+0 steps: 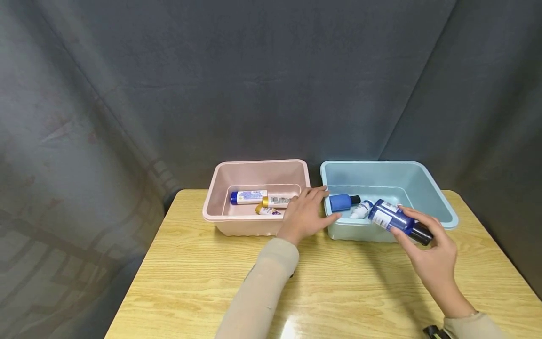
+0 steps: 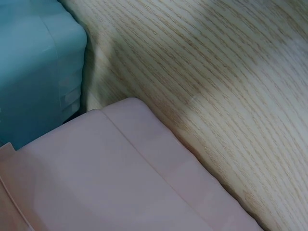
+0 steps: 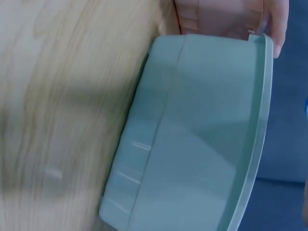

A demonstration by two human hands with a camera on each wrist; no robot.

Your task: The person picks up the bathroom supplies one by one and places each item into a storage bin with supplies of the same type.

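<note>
My right hand [image 1: 436, 254] holds a dark blue bottle [image 1: 391, 216] with a black cap, gripped near the cap between thumb and fingers. The bottle is tilted over the front rim of the light blue bin [image 1: 432, 188], its white label facing up. My left hand [image 1: 306, 212] spans the neighbouring corners of the two bins, fingers extended, thumb at the blue bin's rim; that thumb [image 3: 277, 29] shows in the right wrist view. Inside the blue bin lie a blue bottle [image 1: 340, 202] with a black cap and a small white bottle [image 1: 361, 210] with a blue cap.
The pink bin [image 1: 213, 197] on the left holds a white tube [image 1: 251, 197] with a blue cap, a gold-capped tube [image 1: 277, 202] and a small yellow-and-white tube [image 1: 267, 210]. Both bins stand on the wooden table [image 1: 190, 273], a dark curtain [image 1: 262, 94] behind them.
</note>
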